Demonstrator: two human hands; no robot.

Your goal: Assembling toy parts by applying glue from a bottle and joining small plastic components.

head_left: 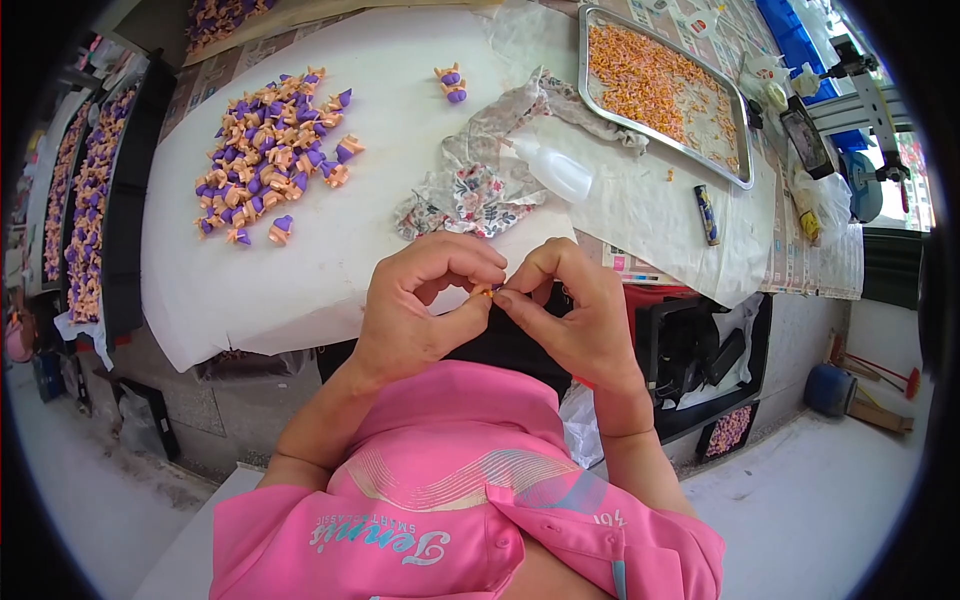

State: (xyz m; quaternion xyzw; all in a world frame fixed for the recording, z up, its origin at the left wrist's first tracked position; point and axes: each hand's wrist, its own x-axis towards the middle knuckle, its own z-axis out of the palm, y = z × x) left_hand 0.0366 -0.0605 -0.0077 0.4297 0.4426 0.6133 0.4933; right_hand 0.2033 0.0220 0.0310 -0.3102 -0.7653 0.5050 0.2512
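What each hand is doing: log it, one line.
left hand: pinching tiny orange piece | right hand: meeting it, grip unclear | ahead: floral cloth, white plastic bottle | ahead-left: purple-and-peach molded parts

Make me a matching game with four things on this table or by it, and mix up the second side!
Things:
1. heap of little pieces
2. metal tray
3. cloth
4. left hand and right hand

Matches:
A. flowery pattern
B. fingertips together at a tiny piece
C. purple and peach
D. silvery rim, with lots of orange bits inside

Right pairs: 1-C, 2-D, 3-A, 4-B
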